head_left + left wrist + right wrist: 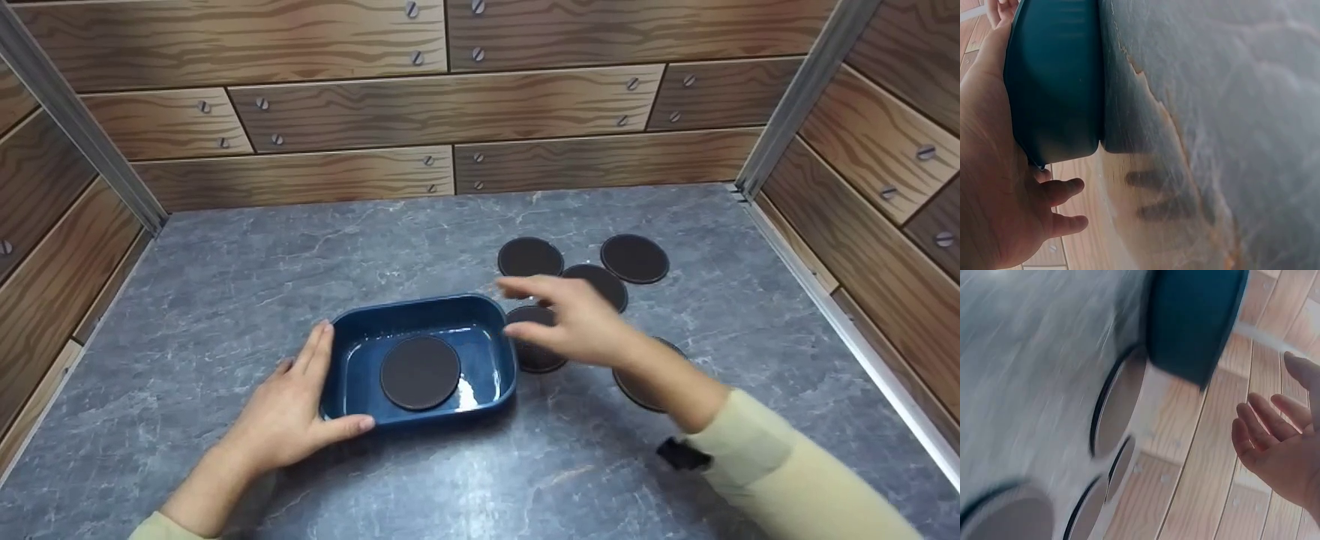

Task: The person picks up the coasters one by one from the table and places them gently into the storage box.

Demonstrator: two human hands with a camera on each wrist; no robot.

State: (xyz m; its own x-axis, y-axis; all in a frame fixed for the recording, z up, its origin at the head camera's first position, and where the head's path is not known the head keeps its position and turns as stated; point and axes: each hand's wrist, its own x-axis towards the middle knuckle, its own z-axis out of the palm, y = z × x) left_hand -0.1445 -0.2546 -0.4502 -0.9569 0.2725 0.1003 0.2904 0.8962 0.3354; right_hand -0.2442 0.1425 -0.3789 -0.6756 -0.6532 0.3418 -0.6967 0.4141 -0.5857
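Note:
A blue rectangular dish (487, 352) stands on the table with one round dark coaster (420, 373) lying flat inside it. My left hand (289, 412) rests against the dish's left end, fingers fairly straight along that side and thumb at the near rim. In the left wrist view those fingers (1067, 224) extend past the dish wall (1058, 79). Over the dish's right edge and the nearby coasters hovers my right hand (574, 319), fingers spread and nothing held. It partly hides a coaster (536, 360) beside the dish and another coaster (604, 285) behind.
Two more coasters lie farther back: a left one (530, 256) and a right one (634, 259). Another coaster (637, 390) is partly covered by my right forearm. Wood-patterned walls (442, 105) enclose the grey marbled table (300, 247) at the back and sides.

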